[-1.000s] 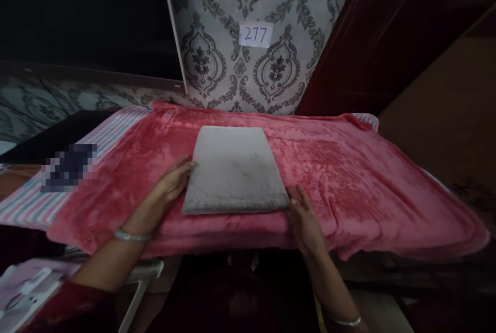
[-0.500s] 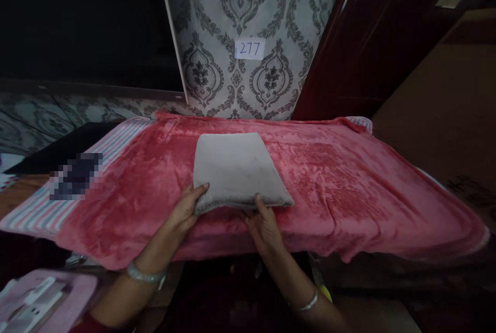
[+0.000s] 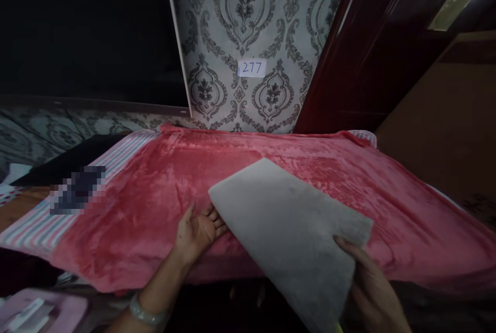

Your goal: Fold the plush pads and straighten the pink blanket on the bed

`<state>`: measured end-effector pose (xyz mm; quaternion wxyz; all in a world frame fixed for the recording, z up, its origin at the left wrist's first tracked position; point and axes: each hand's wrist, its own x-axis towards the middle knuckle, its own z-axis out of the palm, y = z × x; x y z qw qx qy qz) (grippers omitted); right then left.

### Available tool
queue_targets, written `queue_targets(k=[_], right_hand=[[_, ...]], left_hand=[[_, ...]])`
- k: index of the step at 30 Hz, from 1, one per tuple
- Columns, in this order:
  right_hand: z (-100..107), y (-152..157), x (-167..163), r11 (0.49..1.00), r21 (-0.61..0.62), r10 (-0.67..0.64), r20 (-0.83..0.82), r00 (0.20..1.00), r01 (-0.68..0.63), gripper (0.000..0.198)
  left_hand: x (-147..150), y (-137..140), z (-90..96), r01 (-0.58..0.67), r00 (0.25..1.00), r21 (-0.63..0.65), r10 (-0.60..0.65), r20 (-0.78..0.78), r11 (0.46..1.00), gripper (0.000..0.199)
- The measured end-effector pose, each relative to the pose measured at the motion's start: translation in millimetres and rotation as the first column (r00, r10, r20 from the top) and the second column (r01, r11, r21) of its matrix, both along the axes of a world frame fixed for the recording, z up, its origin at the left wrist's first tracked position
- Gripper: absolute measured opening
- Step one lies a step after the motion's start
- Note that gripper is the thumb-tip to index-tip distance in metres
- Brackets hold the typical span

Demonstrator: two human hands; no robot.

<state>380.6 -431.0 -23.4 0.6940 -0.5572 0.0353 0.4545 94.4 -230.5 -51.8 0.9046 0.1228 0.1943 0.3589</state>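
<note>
A flat, soft grey folded cloth is held up above the pink blanket, turned at an angle with one corner toward the wall. My right hand grips its right side, the thumb on top and the other fingers mostly hidden beneath. My left hand is palm up beside the cloth's left edge, fingers spread. Its fingertips come close to that edge; whether they touch it I cannot tell.
The pink plush blanket covers the table over a striped cloth. A blurred-out dark item lies on the left. Behind are a large dark screen and patterned wall; a brown box stands right, a pink stool lower left.
The grey cloth has swung to an angle and moved right and nearer with my right hand. My left hand has let go of it and turned palm up.
</note>
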Motion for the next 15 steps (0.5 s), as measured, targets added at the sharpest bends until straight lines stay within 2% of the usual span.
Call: queue_targets(k=[4, 7, 9, 13, 15], right_hand=[[-11, -52, 29, 0.991, -0.128, 0.031, -0.013, 0.999, -0.032, 0.052], [-19, -74, 44, 0.984, -0.180, 0.010, -0.049, 0.999, -0.018, 0.057], [-23, -79, 51, 0.981, -0.192, -0.016, -0.093, 0.996, -0.002, 0.060], [-26, -78, 50, 0.982, -0.188, -0.014, -0.121, 0.993, -0.009, 0.061], [-23, -77, 45, 0.981, -0.192, -0.019, -0.121, 0.992, -0.004, 0.058]], left_hand=[[5, 23, 0.1, 0.143, 0.987, 0.061, -0.137, -0.089, 0.988, 0.034], [15, 45, 4.8, 0.309, 0.934, 0.121, -0.276, -0.227, 0.943, 0.032], [28, 61, 9.2, 0.419, 0.872, 0.162, -0.346, -0.346, 0.893, 0.030], [71, 84, 21.3, 0.590, 0.726, 0.237, -0.380, -0.573, 0.772, 0.025], [92, 85, 28.9, 0.619, 0.711, 0.328, -0.331, -0.621, 0.714, 0.028]])
